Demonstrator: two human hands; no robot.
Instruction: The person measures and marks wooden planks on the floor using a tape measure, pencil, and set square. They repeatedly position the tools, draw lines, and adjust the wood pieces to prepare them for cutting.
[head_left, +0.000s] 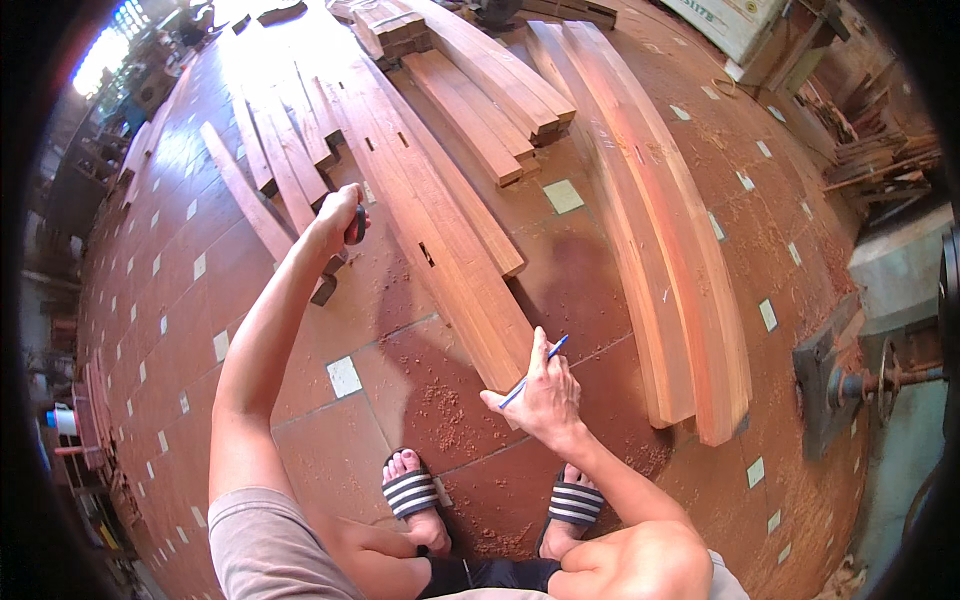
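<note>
Planks of reddish wood lie across the tiled floor (200, 330), and the one in hand is the long mortised plank (440, 250) that runs from the upper centre of the frame down to the lower centre, with small dark slots cut in its face.

Starting at the left of the frame, the left hand (338, 222) is closed tight around a small dark object (356, 225), which is too hidden to identify. It hovers over the short offcut boards (270, 190) lying just beside the mortised plank.

At centre, the plank's near end stops just above the person's sandalled feet (412, 495). The right hand (545, 395) rests at that end, fingers loosely curled, pinching a blue pencil (535, 370) whose tip points to the upper right; whether the hand touches the wood cannot be told.

This plank looks stiff, dense and fairly heavy, judging by its thickness and length. It should not flex or break, but its sawn edges may be rough and the sawdust around it could make it slide. A hold at the near end would only pivot it; lifting would likely call for both hands spread well apart along its edges.

To the right lie two long curved beams (670, 250), well apart from both hands, and a grey machine base (880, 380) sits at the far right.
</note>
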